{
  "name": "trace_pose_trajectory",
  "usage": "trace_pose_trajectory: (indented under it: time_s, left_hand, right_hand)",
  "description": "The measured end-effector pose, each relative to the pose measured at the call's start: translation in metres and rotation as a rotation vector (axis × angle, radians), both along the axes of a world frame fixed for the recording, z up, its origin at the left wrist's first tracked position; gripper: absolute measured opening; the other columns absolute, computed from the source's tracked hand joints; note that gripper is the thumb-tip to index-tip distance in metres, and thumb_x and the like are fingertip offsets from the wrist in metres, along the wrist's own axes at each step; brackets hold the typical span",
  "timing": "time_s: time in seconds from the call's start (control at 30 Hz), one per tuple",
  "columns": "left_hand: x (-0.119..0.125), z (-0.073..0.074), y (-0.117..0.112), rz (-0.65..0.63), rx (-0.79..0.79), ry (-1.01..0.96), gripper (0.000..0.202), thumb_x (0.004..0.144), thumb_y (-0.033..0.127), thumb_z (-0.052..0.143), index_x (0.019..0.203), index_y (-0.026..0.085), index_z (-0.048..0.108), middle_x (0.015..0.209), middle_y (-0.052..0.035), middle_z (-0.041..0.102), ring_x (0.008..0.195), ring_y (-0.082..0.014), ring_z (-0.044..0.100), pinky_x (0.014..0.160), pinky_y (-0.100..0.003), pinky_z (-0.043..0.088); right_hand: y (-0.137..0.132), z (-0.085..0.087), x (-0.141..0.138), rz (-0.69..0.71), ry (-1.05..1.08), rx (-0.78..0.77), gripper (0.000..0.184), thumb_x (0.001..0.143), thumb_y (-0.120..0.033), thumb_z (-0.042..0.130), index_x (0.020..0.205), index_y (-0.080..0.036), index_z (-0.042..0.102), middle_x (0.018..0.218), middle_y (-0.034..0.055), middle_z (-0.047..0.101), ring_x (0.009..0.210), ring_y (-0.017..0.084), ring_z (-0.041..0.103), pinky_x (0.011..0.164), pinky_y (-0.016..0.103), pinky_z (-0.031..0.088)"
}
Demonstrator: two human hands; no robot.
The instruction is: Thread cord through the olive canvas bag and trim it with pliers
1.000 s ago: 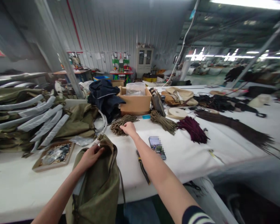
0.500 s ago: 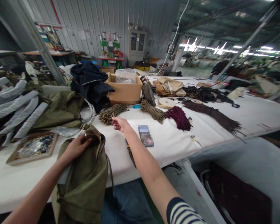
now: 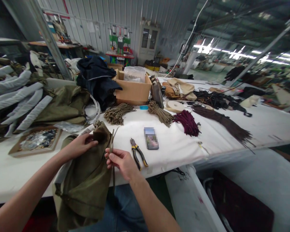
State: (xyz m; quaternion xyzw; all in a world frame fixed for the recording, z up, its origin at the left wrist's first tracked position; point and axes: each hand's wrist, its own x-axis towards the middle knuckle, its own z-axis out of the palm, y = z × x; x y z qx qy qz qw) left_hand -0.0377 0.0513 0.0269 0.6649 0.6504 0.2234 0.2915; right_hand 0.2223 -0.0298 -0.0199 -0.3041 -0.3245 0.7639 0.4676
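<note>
Pliers (image 3: 138, 155) beside phone (image 3: 151, 138) — maroon cords (image 3: 188, 122) (bundled) near cardboard box (image 3: 132, 91).

A long table (image 3: 207, 141) with a white cover runs from the lower left of the frame to the right edge. On it, near the front edge, lie pliers (image 3: 138, 156) and just beside them a phone (image 3: 151, 142). Behind them are an olive cord bundle (image 3: 116, 114), a second olive bundle (image 3: 160, 113) and a maroon cord bundle (image 3: 188, 122). A cardboard box (image 3: 132, 91) stands further back. At the left lies a shallow tray (image 3: 35, 140).
</note>
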Motion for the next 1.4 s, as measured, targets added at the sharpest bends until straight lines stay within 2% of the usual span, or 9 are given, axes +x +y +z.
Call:
trace_pose_trajectory:
  time_s: [0.1, 0.2, 0.33, 0.5, 0.6, 0.7, 0.87, 1.17, 1.4]
  left_hand:
    - [0.006, 0.005, -0.010, -0.017, 0.033, 0.022, 0.064, 0.074, 0.077, 0.074, 0.108, 0.022, 0.072, 0.090, -0.0090, 0.081, 0.088, -0.0356, 0.079, 0.082, -0.044, 0.061]
    - [0.014, 0.008, -0.018, -0.001, 0.094, 0.059, 0.054, 0.077, 0.069, 0.073, 0.106, 0.024, 0.070, 0.089, -0.0085, 0.079, 0.087, -0.0353, 0.077, 0.084, -0.046, 0.059]
    - [0.025, 0.016, -0.027, 0.010, 0.173, 0.055, 0.045, 0.087, 0.062, 0.069, 0.108, 0.022, 0.071, 0.092, -0.0093, 0.079, 0.089, -0.0352, 0.075, 0.087, -0.047, 0.056]
    - [0.040, 0.023, -0.029, -0.187, 0.039, -0.094, 0.040, 0.098, 0.061, 0.069, 0.104, 0.023, 0.080, 0.088, -0.0047, 0.080, 0.082, -0.0258, 0.073, 0.079, -0.038, 0.057]
    - [0.044, 0.010, -0.023, -0.271, -0.103, -0.178, 0.034, 0.102, 0.053, 0.077, 0.104, 0.020, 0.080, 0.090, -0.0036, 0.080, 0.083, -0.0208, 0.074, 0.081, -0.035, 0.061]
    - [0.041, -0.014, -0.014, -0.256, -0.246, -0.252, 0.036, 0.109, 0.052, 0.075, 0.109, 0.016, 0.077, 0.092, -0.0023, 0.078, 0.078, -0.0176, 0.074, 0.076, -0.035, 0.065]
    - [0.030, -0.042, -0.006, -0.226, -0.385, -0.371, 0.036, 0.112, 0.051, 0.072, 0.115, 0.016, 0.076, 0.100, -0.0036, 0.079, 0.082, -0.0177, 0.076, 0.079, -0.036, 0.068]
    - [0.026, -0.048, -0.002, -0.316, -0.541, -0.450, 0.032, 0.110, 0.045, 0.076, 0.122, 0.016, 0.076, 0.111, -0.0061, 0.080, 0.092, -0.0201, 0.078, 0.084, -0.039, 0.069]
    - [0.026, -0.051, 0.002, -0.369, -0.590, -0.449, 0.032, 0.109, 0.042, 0.078, 0.127, 0.016, 0.076, 0.119, -0.0076, 0.080, 0.097, -0.0217, 0.078, 0.087, -0.041, 0.070]
  right_hand:
    - [-0.009, 0.004, -0.005, -0.007, -0.010, 0.032, 0.063, 0.075, -0.063, 0.103, 0.118, -0.019, 0.089, 0.103, 0.0067, 0.082, 0.080, 0.018, 0.073, 0.072, 0.033, 0.067]
    - [-0.017, 0.007, -0.010, 0.032, -0.105, 0.115, 0.052, 0.081, -0.063, 0.099, 0.110, -0.020, 0.089, 0.090, 0.0033, 0.078, 0.079, 0.018, 0.071, 0.068, 0.030, 0.064]
    - [-0.025, 0.006, -0.012, 0.035, -0.127, 0.143, 0.043, 0.085, -0.058, 0.096, 0.104, -0.021, 0.087, 0.096, 0.0045, 0.080, 0.082, 0.019, 0.071, 0.072, 0.031, 0.063]
    - [-0.023, 0.001, -0.004, -0.067, 0.026, 0.032, 0.032, 0.081, -0.045, 0.099, 0.097, -0.023, 0.083, 0.099, 0.0034, 0.083, 0.075, 0.016, 0.070, 0.071, 0.030, 0.064]
    - [-0.018, -0.002, 0.003, -0.130, 0.030, -0.002, 0.039, 0.079, -0.045, 0.103, 0.106, -0.023, 0.085, 0.108, 0.0054, 0.086, 0.083, 0.018, 0.077, 0.078, 0.032, 0.069]
    - [-0.013, -0.005, 0.008, -0.151, 0.000, -0.033, 0.047, 0.078, -0.050, 0.105, 0.111, -0.021, 0.087, 0.112, 0.0089, 0.088, 0.088, 0.021, 0.082, 0.080, 0.034, 0.072]
    - [-0.009, -0.010, 0.015, -0.235, -0.091, -0.065, 0.049, 0.078, -0.054, 0.105, 0.109, -0.020, 0.088, 0.113, 0.0112, 0.089, 0.085, 0.020, 0.082, 0.070, 0.030, 0.071]
    - [-0.005, -0.013, 0.017, -0.283, -0.239, -0.036, 0.049, 0.079, -0.058, 0.102, 0.104, -0.018, 0.090, 0.109, 0.0115, 0.089, 0.092, 0.022, 0.082, 0.075, 0.031, 0.070]
    - [0.003, -0.022, 0.025, -0.346, -0.454, 0.209, 0.045, 0.092, -0.058, 0.091, 0.112, -0.018, 0.087, 0.112, 0.0124, 0.089, 0.100, 0.028, 0.085, 0.085, 0.040, 0.073]
